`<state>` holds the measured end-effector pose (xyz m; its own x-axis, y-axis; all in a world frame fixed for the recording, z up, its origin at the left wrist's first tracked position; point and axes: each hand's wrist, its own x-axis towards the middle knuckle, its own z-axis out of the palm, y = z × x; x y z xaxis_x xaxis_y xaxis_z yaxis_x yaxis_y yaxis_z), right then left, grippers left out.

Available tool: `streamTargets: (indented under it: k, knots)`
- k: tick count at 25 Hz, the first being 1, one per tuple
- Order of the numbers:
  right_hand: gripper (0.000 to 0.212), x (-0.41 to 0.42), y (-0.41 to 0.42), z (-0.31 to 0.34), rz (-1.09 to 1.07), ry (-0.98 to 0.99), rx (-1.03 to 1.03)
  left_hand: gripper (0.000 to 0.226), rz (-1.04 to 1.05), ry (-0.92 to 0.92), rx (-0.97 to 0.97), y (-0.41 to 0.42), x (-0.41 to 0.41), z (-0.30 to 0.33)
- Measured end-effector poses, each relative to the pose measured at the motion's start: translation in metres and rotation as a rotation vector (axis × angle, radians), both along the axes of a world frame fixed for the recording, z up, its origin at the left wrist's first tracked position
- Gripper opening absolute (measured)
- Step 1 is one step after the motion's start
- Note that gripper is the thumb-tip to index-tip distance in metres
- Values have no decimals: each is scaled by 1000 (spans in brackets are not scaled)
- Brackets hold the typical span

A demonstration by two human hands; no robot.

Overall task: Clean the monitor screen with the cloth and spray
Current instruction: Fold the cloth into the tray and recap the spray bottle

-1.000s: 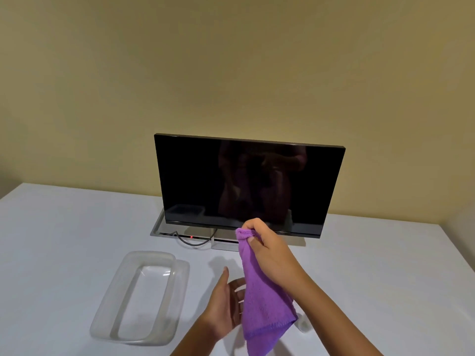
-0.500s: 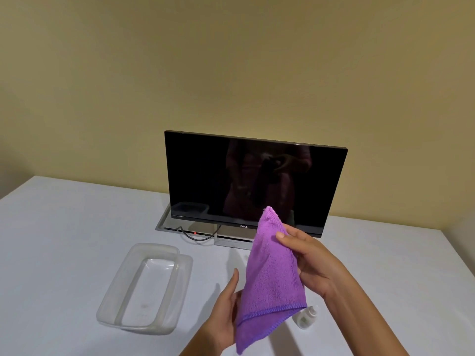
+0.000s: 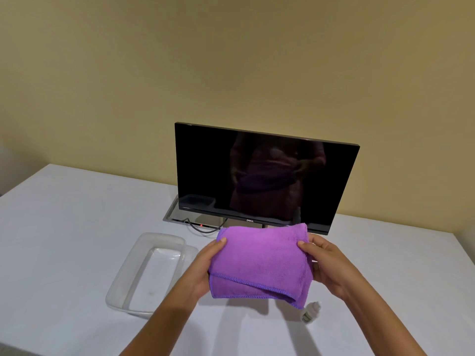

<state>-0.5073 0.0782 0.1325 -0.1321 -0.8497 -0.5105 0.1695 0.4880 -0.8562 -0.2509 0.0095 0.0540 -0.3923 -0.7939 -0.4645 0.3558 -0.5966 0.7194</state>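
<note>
Head view only, so I work from that one picture: purple cloth (image 3: pixel 259 260) held up off the white table (image 3: pixel 64 227), folded over on itself, my left hand (image 3: pixel 205 265) pinching its left edge and my right hand (image 3: pixel 323 265) clasping its right edge, both closed on the fabric. Beyond it the monitor (image 3: pixel 264 176) stands dark and upright near the wall, not yet touched by the cloth. A small spray bottle (image 3: pixel 311 312) lies on the table just below my right wrist, and a clear plastic container (image 3: pixel 151 273) sits empty to the left. I judge the step to be squaring the cloth into a flat pad; I'd keep the stitched hem tucked inward, then free my right hand for the bottle and mist the cloth, not the glass.
</note>
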Motion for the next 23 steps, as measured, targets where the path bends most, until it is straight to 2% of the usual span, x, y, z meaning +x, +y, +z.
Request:
streamTargets:
  k: [3,6,9,11,13,15,16,18,19,21,23]
  knots:
    - [40,2,1,-6,-4,51,27,37,-46,-264,-119,-13,3,13]
    - [62,0,0,-9,1,189,-86,41,-78,-428,-268,-20,7,30]
    - [61,-1,-4,-6,162,353,-169,46,-273,-360,-447,-26,15,47]
    - [65,1,-7,-4,275,584,-180,54,-389,-376,-497,-30,18,56]
    - [57,4,-9,-3,334,917,-257,58,-441,-601,-591,-31,16,59]
    - [37,7,-10,4,346,1162,-365,43,-434,-888,-778,-29,11,59]
    - [29,8,-10,9,345,1233,-404,33,-405,-967,-867,-28,10,58]
    - [20,6,-11,21,337,1255,-451,19,-369,-993,-924,-28,10,56]
    - [17,4,-11,29,340,1209,-463,16,-397,-967,-885,-29,13,56]
    - [18,1,-13,45,368,1029,-470,18,-542,-826,-697,-32,19,58]
    - [23,2,-17,59,368,756,-453,29,-725,-643,-548,-32,23,60]
